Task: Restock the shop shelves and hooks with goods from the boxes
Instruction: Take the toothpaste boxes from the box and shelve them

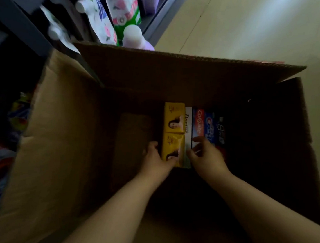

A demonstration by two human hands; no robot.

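While both hands reach deep into the open carton (65, 140), I am working the near yellow pack (174, 151) loose from a tight row of goods standing on edge along the carton's bottom. My left hand (154, 160) grips that pack from its left side, thumb curled over the near end. My right hand (206, 156) sits just beside it, its fingers (197, 147) half curled and narrow, touching the white box (189, 126) next in the row; I cannot tell whether they pinch it or only steady it. A second yellow pack (175, 118) stands behind the first, and toothpaste boxes (206, 125) fill the row to the right, their far end lost in shadow.

To do this lift well, I judge the pack should come straight up, not tilted, since its neighbour presses against it and could ride up too. The right fingers would serve best holding the white box down while the left draws the pack clear. Light inside the carton is poor, so I would go by touch and move slowly. The shelf (158, 16) ahead, beyond the far flap, already carries flowered refill pouches (125, 9) and a lilac bottle (135, 37); whether the pack belongs there I cannot say.
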